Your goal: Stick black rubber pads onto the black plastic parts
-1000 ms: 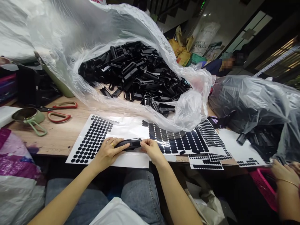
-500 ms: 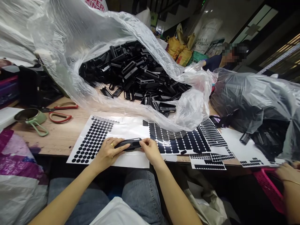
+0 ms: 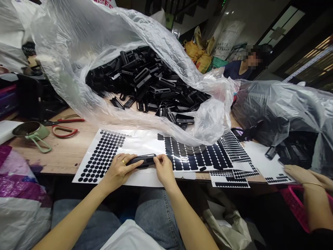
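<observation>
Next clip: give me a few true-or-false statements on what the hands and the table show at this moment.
1. The left hand and the right hand hold one black part between them, over the dot sheet. True.
2. The scissors lie to the right of both hands. False: they lie to the left, beside the green cup.
3. The clear bag is open, with a heap of black pieces inside. True.
4. The left hand wears no ring. False: a ring shows on one finger.
5. Another person's hand is at the table's right edge. True.
</observation>
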`<action>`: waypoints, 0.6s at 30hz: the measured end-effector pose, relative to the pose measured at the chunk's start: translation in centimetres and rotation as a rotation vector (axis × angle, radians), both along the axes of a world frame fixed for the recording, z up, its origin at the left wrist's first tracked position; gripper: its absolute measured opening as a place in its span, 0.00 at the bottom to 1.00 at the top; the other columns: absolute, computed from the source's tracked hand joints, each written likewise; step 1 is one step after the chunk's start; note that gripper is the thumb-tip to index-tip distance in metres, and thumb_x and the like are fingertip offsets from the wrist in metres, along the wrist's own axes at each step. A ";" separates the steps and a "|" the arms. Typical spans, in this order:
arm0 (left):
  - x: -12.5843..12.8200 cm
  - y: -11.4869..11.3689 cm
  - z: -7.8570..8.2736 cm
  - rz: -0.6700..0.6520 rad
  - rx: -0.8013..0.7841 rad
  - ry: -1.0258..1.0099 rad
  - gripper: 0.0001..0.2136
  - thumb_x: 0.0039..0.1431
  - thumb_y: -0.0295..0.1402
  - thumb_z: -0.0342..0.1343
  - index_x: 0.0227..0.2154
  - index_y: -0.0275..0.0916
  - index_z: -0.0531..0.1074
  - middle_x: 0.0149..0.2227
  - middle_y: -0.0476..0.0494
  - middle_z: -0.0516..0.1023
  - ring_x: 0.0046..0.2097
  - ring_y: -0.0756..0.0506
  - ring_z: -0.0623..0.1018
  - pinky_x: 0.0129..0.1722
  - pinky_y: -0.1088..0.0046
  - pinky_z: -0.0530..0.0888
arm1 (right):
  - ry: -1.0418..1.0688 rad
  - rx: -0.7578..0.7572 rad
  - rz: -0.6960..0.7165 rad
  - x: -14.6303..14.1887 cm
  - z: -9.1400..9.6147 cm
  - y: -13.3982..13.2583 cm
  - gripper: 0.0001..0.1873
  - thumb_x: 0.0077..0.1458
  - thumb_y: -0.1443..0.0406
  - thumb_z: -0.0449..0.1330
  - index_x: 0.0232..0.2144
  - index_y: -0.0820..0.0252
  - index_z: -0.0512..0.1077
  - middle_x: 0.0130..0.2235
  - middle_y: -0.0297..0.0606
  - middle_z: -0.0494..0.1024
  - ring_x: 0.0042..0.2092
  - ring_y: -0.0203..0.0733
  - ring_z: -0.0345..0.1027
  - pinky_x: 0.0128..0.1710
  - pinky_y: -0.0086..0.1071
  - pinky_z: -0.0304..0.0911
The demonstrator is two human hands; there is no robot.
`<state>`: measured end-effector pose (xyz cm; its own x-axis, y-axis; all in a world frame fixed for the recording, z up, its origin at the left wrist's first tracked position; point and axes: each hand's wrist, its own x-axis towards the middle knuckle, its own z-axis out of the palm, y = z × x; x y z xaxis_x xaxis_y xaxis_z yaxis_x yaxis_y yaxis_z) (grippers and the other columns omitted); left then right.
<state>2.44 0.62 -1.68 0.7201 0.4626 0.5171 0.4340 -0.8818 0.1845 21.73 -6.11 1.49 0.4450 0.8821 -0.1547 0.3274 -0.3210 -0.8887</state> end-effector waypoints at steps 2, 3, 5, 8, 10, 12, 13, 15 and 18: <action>-0.1 0.0 0.1 -0.003 -0.008 0.007 0.18 0.58 0.29 0.51 0.51 0.52 0.68 0.48 0.42 0.72 0.46 0.42 0.71 0.46 0.59 0.66 | -0.019 0.008 -0.013 -0.3 0.1 -0.1 0.09 0.53 0.60 0.51 0.27 0.58 0.65 0.31 0.38 0.72 0.35 0.41 0.65 0.37 0.34 0.58; -0.1 0.0 0.1 -0.005 -0.013 0.010 0.18 0.58 0.29 0.50 0.51 0.52 0.67 0.48 0.42 0.72 0.47 0.42 0.71 0.46 0.59 0.66 | -0.029 0.013 -0.021 -0.4 0.1 -0.2 0.09 0.53 0.60 0.50 0.27 0.58 0.65 0.31 0.38 0.72 0.36 0.41 0.64 0.38 0.34 0.58; -0.3 0.1 0.0 -0.005 -0.024 0.015 0.18 0.59 0.29 0.50 0.51 0.52 0.67 0.49 0.41 0.71 0.47 0.42 0.71 0.46 0.59 0.66 | -0.038 0.028 -0.045 -0.8 0.0 -0.2 0.09 0.53 0.60 0.50 0.27 0.58 0.64 0.31 0.38 0.71 0.35 0.41 0.64 0.38 0.34 0.58; -0.4 0.2 -0.6 0.001 -0.032 0.021 0.18 0.58 0.30 0.51 0.51 0.52 0.67 0.49 0.41 0.71 0.48 0.42 0.70 0.46 0.59 0.66 | 0.008 0.065 -0.107 -1.3 -0.4 0.0 0.10 0.50 0.57 0.55 0.28 0.57 0.61 0.31 0.36 0.70 0.33 0.39 0.64 0.37 0.33 0.59; 0.0 0.0 -0.8 0.017 -0.029 0.023 0.17 0.58 0.31 0.51 0.51 0.52 0.68 0.48 0.41 0.71 0.47 0.42 0.71 0.45 0.58 0.67 | 0.096 0.104 -0.156 -1.5 -0.9 0.2 0.15 0.46 0.57 0.59 0.31 0.56 0.58 0.31 0.33 0.68 0.30 0.36 0.63 0.34 0.32 0.61; 0.3 -0.4 -0.4 0.025 -0.026 0.014 0.16 0.58 0.31 0.51 0.49 0.49 0.69 0.47 0.41 0.72 0.46 0.42 0.71 0.44 0.59 0.68 | 0.225 0.151 -0.189 -1.6 -1.5 0.3 0.18 0.46 0.57 0.60 0.34 0.55 0.55 0.31 0.31 0.67 0.28 0.35 0.63 0.32 0.31 0.62; 0.3 -0.6 0.3 0.026 -0.026 0.014 0.16 0.58 0.31 0.51 0.49 0.48 0.70 0.47 0.40 0.72 0.46 0.42 0.72 0.44 0.60 0.69 | 0.290 0.176 -0.201 -1.6 -1.8 0.2 0.19 0.47 0.57 0.59 0.36 0.55 0.54 0.31 0.31 0.67 0.28 0.35 0.64 0.31 0.31 0.63; -0.8 -0.9 2.5 0.077 -0.021 0.008 0.15 0.59 0.29 0.50 0.48 0.47 0.70 0.46 0.40 0.72 0.45 0.43 0.72 0.43 0.63 0.70 | 0.369 0.222 -0.226 -1.5 -2.2 0.0 0.20 0.49 0.55 0.57 0.39 0.55 0.54 0.33 0.33 0.67 0.30 0.35 0.66 0.32 0.32 0.64; -6.8 -1.9 7.7 0.384 0.014 -0.013 0.18 0.58 0.31 0.49 0.51 0.49 0.68 0.46 0.40 0.72 0.45 0.40 0.72 0.43 0.60 0.71 | 0.349 0.256 -0.256 -1.0 -2.5 -0.3 0.22 0.48 0.53 0.57 0.41 0.56 0.55 0.35 0.35 0.67 0.35 0.38 0.68 0.35 0.33 0.65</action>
<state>-4.31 -1.23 6.01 0.4892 0.6900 0.5334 0.7307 -0.6582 0.1812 20.78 -6.43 -1.05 0.6121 0.7806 -0.1262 -0.0643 -0.1100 -0.9919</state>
